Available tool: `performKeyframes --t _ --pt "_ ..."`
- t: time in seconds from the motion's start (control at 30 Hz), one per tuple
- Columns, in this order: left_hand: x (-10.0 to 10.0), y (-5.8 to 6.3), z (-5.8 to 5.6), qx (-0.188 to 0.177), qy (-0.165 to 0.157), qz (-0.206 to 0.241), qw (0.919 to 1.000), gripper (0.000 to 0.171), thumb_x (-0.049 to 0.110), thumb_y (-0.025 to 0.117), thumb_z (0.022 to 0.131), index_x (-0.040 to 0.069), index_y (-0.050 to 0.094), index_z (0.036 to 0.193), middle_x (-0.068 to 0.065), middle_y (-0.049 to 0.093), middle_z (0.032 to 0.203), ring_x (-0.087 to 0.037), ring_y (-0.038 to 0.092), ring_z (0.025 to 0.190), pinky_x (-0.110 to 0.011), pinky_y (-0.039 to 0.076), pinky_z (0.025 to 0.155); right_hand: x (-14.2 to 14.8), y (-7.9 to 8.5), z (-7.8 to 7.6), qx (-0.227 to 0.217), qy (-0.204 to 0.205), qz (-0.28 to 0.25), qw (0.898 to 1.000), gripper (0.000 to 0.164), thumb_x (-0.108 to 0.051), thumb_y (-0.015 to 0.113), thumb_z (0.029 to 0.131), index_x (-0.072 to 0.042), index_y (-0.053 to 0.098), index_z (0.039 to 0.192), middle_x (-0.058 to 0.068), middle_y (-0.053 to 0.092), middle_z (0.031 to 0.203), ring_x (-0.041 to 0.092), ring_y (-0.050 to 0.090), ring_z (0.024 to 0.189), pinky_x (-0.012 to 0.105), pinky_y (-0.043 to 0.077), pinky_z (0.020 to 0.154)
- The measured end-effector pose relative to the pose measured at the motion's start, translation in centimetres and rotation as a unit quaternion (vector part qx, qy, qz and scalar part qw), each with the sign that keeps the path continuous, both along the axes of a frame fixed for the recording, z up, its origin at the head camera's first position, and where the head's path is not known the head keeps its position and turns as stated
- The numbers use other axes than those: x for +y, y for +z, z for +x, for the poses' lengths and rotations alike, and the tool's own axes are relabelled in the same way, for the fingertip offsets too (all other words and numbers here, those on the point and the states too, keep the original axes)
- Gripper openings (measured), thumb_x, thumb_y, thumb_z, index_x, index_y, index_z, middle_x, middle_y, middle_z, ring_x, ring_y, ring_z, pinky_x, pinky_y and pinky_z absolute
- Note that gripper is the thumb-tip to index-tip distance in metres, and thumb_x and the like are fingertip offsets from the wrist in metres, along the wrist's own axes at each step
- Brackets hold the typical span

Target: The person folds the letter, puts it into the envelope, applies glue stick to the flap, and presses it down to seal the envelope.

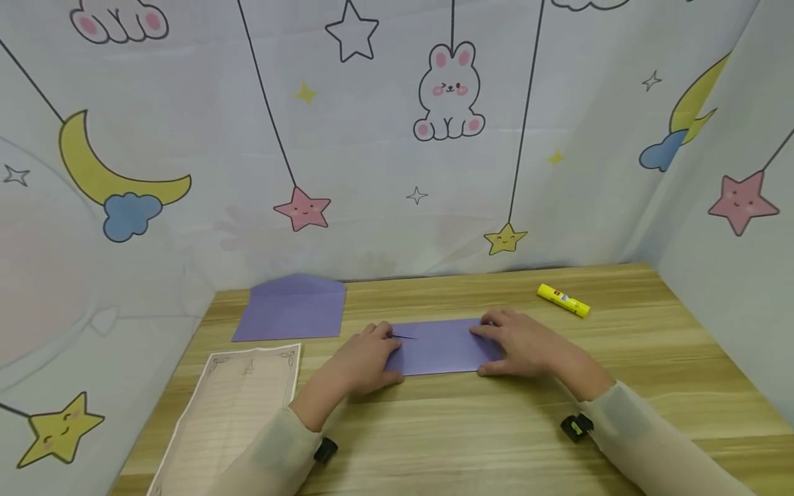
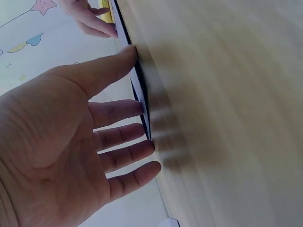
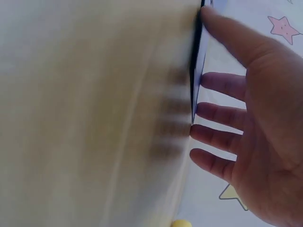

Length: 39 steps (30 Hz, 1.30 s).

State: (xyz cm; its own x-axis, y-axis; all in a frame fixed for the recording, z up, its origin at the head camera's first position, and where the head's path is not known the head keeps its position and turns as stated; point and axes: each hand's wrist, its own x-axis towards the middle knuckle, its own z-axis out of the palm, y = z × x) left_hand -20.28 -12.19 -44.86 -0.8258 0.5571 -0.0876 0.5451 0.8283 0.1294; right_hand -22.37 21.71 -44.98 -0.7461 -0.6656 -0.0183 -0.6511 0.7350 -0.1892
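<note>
Left hand (image 1: 366,358) and right hand (image 1: 522,344) are touching opposite ends of the purple envelope (image 1: 440,350), fingers extended, unclenched; it is lying between them on the wood-grain tabletop (image 1: 453,441). Uneven inward pressure risks its buckling or skewing.

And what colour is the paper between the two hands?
The paper is purple; the head view shows it best.

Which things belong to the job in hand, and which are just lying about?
Apparently in use:
purple paper rectangle, touched by left hand and right hand

Lying about for now:
purple paper envelope, flap open
cream lined paper sheet
yellow cylindrical tube
</note>
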Motion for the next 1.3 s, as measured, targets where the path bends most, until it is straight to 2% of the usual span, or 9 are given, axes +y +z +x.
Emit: performKeyframes --t 0.1,0.2,0.3,0.43,0.6,0.77,0.93,1.13,1.3 --pt "-0.4 0.0 0.1 -0.004 0.0 0.017 0.9999 0.064 0.045 0.081 0.095 0.004 0.067 0.141 -0.013 0.056 0.137 -0.031 0.054 0.127 -0.051 0.053 0.1 0.3 -0.2 0.3 -0.004 0.003 -0.003 1.0 0.069 -0.055 0.077 0.094 -0.013 0.065 0.147 0.012 0.058 0.144 0.034 0.054 0.132 0.056 0.046 0.109" --pt "-0.6 0.0 0.0 -0.005 0.002 0.029 0.9996 0.057 0.04 0.083 0.094 0.003 0.07 0.136 -0.013 0.058 0.13 -0.03 0.056 0.12 -0.05 0.054 0.096 0.5 -0.3 0.4 -0.005 0.014 -0.019 1.0 0.051 -0.043 0.08 0.096 -0.014 0.072 0.138 0.009 0.061 0.139 0.031 0.057 0.129 0.054 0.048 0.109" --pt "-0.7 0.0 -0.4 -0.002 0.002 0.031 0.9995 0.048 0.036 0.084 0.094 0.005 0.074 0.129 -0.012 0.06 0.126 -0.03 0.057 0.115 -0.05 0.054 0.095 0.6 -0.3 0.2 0.003 0.032 -0.03 0.999 0.037 -0.031 0.081 0.097 -0.013 0.076 0.129 0.007 0.065 0.132 0.029 0.061 0.124 0.051 0.051 0.106" --pt "-0.6 -0.1 -1.3 0.004 -0.005 0.037 0.9993 0.036 0.029 0.082 0.097 0.005 0.075 0.124 -0.012 0.061 0.125 -0.031 0.06 0.116 -0.05 0.053 0.098 0.6 -0.2 -0.4 0.016 0.043 -0.039 0.998 0.029 -0.019 0.081 0.096 -0.01 0.078 0.123 0.006 0.068 0.124 0.027 0.064 0.116 0.049 0.054 0.101" --pt "-0.2 -0.4 -2.9 0.015 -0.007 0.047 0.9987 0.031 0.021 0.078 0.1 0.003 0.075 0.125 -0.011 0.063 0.122 -0.03 0.064 0.115 -0.045 0.054 0.1 0.5 -0.2 -1.7 0.018 0.033 -0.044 0.998 0.026 -0.014 0.079 0.097 -0.008 0.078 0.122 0.006 0.068 0.121 0.025 0.066 0.112 0.048 0.055 0.098" --pt "0.3 -0.7 -4.4 0.019 0.005 0.037 0.9991 0.028 0.018 0.073 0.103 0.003 0.074 0.127 -0.01 0.063 0.121 -0.027 0.064 0.115 -0.042 0.054 0.1 0.4 -0.3 -3.3 0.001 0.009 -0.048 0.999 0.027 -0.012 0.076 0.099 -0.005 0.076 0.126 0.008 0.068 0.123 0.026 0.067 0.113 0.049 0.056 0.099" --pt "1.0 -0.6 -5.8 0.012 0.025 0.034 0.999 0.027 0.016 0.07 0.105 0.003 0.074 0.128 -0.01 0.062 0.12 -0.027 0.064 0.116 -0.04 0.053 0.102 0.3 -0.4 -5.0 0.004 0.008 -0.056 0.998 0.027 -0.008 0.075 0.1 -0.001 0.075 0.125 0.012 0.068 0.122 0.03 0.067 0.114 0.05 0.055 0.1" --pt "1.3 -0.3 -7.0 0.017 0.031 0.035 0.9988 0.025 0.013 0.071 0.104 0.001 0.074 0.126 -0.012 0.062 0.119 -0.029 0.065 0.115 -0.041 0.053 0.103 0.0 -0.4 -6.1 -0.002 -0.003 -0.052 0.999 0.027 -0.008 0.074 0.1 0.0 0.075 0.126 0.013 0.068 0.124 0.031 0.066 0.116 0.05 0.054 0.102" --pt "1.2 -0.4 -7.6 0.022 0.029 0.034 0.9988 0.026 0.011 0.072 0.103 0.0 0.074 0.127 -0.015 0.063 0.121 -0.032 0.065 0.117 -0.043 0.053 0.104 -0.1 -0.4 -6.6 -0.006 -0.013 -0.05 0.999 0.028 -0.009 0.072 0.101 -0.001 0.074 0.128 0.013 0.067 0.127 0.032 0.065 0.12 0.052 0.052 0.105"
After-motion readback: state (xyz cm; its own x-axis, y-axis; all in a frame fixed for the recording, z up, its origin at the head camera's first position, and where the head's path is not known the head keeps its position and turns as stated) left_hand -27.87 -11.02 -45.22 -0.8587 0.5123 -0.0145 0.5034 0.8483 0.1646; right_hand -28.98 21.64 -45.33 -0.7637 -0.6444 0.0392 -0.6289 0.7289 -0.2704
